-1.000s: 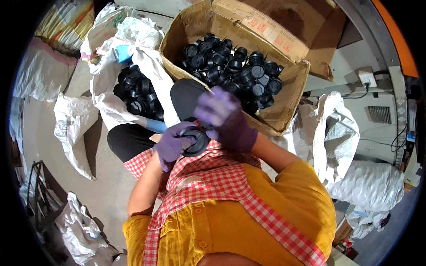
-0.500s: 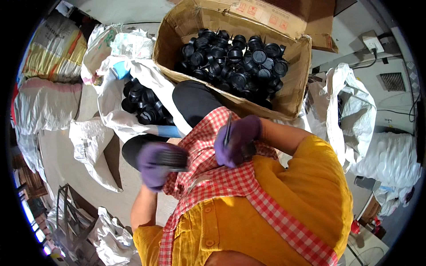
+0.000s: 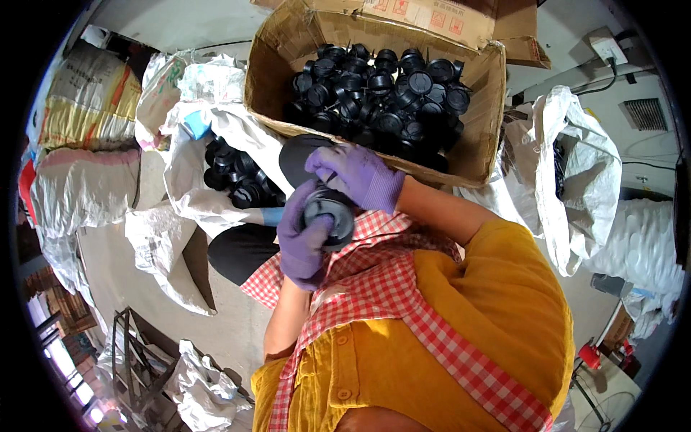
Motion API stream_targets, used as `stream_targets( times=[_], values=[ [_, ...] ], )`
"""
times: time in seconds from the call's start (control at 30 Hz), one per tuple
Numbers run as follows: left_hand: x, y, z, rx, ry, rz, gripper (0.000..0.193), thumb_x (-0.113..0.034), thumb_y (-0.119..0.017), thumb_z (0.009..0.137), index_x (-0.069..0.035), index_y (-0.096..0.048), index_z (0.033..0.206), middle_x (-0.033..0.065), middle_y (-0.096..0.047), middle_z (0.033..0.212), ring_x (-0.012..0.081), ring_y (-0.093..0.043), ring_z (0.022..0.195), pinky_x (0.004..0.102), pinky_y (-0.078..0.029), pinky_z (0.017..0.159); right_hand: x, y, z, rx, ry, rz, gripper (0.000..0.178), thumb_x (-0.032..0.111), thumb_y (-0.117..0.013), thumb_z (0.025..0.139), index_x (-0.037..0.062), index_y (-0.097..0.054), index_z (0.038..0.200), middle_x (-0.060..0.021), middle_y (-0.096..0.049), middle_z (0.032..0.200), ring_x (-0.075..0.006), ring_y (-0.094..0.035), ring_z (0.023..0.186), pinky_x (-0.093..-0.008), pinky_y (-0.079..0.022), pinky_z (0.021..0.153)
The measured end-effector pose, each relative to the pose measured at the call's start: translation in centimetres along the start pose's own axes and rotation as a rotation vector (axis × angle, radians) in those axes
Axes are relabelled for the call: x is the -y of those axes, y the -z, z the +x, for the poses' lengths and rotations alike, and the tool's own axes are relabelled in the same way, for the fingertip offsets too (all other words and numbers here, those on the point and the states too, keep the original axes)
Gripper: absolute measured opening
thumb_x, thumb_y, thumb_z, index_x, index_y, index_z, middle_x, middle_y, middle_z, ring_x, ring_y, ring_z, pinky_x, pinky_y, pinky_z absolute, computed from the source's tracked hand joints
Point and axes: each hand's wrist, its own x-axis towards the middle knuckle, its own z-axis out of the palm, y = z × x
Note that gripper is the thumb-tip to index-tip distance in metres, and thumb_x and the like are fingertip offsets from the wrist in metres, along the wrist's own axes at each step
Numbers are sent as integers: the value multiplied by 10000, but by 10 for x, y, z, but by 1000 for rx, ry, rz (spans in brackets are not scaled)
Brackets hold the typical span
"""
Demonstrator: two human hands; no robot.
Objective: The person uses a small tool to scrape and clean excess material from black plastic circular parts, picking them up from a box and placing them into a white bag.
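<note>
- Far left, bulging woven sacks (image 3: pixel 86 191) are stacked up, all crinkly and wrinkled, making a soft wall on that side.
- Next, smooth gray floor (image 3: pixel 245 320) runs right up to the left forearm, so that elbow has the roomiest side. A thin dark metal frame (image 3: pixel 129 353) stands lower down, well apart from the arms.
- Then a limp white bag (image 3: pixel 162 248) on the floor, pointy at one end, and above it an open sack (image 3: pixel 270 155) with a floppy rolled rim and black round parts (image 3: pixel 241 176) inside.
- Left hand (image 3: pixel 306 241), in a purple knit glove, is clamped on a cap, thumb pressed on its face.
- The cap (image 3: pixel 338 209) is up over the lap, between the hands: black, round, looks like plastic, raised rim, recessed face, slightly shiny and tilted.
- Right hand (image 3: pixel 356 176), same glove, has curled fingers by the cap's upper edge. Can't tell if they're gripping anything.
- Tightest spot is the box (image 3: pixel 482 115): worn tan cardboard, its near edge just beyond the right hand. Inside is a jumbled heap (image 3: pixel 389 93) of the same sort of black rounds.
- Far right, another white sack (image 3: pixel 551 137) gapes open, well apart from both hands.
</note>
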Motion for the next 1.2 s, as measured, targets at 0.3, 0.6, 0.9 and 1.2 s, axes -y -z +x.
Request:
stream_targets(
  times=[0.3, 0.6, 0.9, 1.2],
  values=[
    [-42, -1, -11, -66, -927, 1211, 482, -66, -701, 606, -139, -633, 1077, 144, -604, 893, 299, -585, 762, 365, -474, 705, -153, 63, -17, -316, -667, -490, 197, 171, -487, 810, 45, -598, 912, -218, -621, 924, -385, -592, 892, -452, -469, 751],
    [-19, 80, 41, -161, -428, 1286, 760, -136, -758, 638, -92, -428, 1321, 218, -276, 1413, 357, -307, 1296, 411, -292, 1046, -248, 40, -40, 299, -986, -586, 649, 566, -594, 725, 34, -617, 1096, -177, -589, 1148, -322, -569, 1045, -396, -448, 876],
    [-12, 44, 44, 70, -348, 1081, 503, -65, -695, 701, -47, -554, 1184, 193, -513, 1245, 300, -497, 1167, 341, -390, 968, -235, 30, -35, -105, -901, -470, 428, 410, -585, 745, 34, -665, 933, -213, -617, 1010, -348, -596, 946, -396, -473, 827],
    [-32, 19, 58, 208, 3, 5, 600, -332, -590, 863, 23, -391, 1305, 118, -522, 1196, 206, -545, 1042, 312, -484, 835, -31, 39, 0, -87, 331, -170, 186, 222, -599, 725, 46, -638, 769, -102, -585, 896, -279, -549, 878, -384, -446, 773]
  ],
)
